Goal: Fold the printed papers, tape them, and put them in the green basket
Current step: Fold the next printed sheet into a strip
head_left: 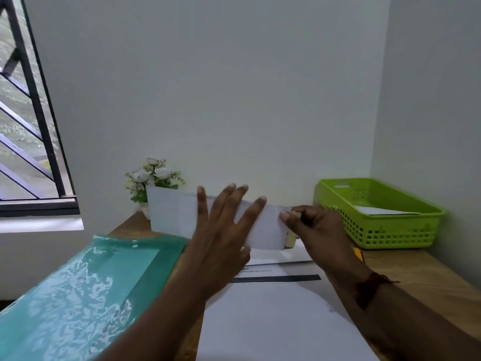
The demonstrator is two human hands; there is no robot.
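Note:
A folded white paper [171,212] is held upright above the table, in front of the wall. My left hand [221,235] lies against its middle with the fingers spread on the front and the thumb under its lower edge. My right hand [317,230] is at the paper's right end, thumb on the edge, closed around a beige tape roll [290,241] that is mostly hidden behind the paper. The green basket [398,235] stands at the back right by the corner, with one folded paper [382,211] inside. Printed sheets [273,321] lie flat under my hands.
A translucent green plastic folder [91,287] covers the table's left side. A small pot of white flowers [153,175] stands at the back behind the held paper. A yellow object [359,254] peeks out beside the basket. Walls close the back and right; a barred window [28,126] is at left.

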